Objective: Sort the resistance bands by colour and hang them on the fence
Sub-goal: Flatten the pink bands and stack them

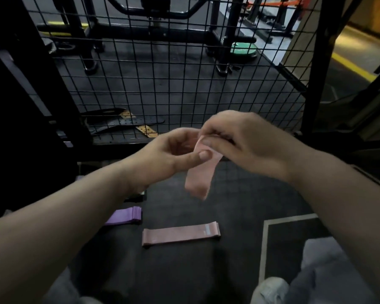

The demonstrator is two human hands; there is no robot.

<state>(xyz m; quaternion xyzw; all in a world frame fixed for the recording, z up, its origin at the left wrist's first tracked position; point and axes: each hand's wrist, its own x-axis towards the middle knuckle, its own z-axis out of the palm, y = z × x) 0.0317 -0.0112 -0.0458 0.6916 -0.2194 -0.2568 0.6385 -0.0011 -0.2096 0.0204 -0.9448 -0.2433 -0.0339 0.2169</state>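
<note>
A light pink resistance band [199, 177] hangs in the air in front of the black wire fence [162, 80]. My right hand [244, 143] pinches its top end between thumb and fingers. My left hand [173, 152] is right beside it, fingers curled, thumb pressed on the band's upper part. On the dark floor below lies a stack of darker pink bands [180, 234], flat. To its left lies a stack of purple bands [125, 216], partly hidden behind my left forearm.
Behind the fence stand gym machine frames [154, 31], a green weight plate [242, 50] and black perforated belts [123, 122] on the floor. A black post [316, 62] borders the fence on the right. My grey-clad knee [329, 270] and white shoe [270, 289] show at bottom right.
</note>
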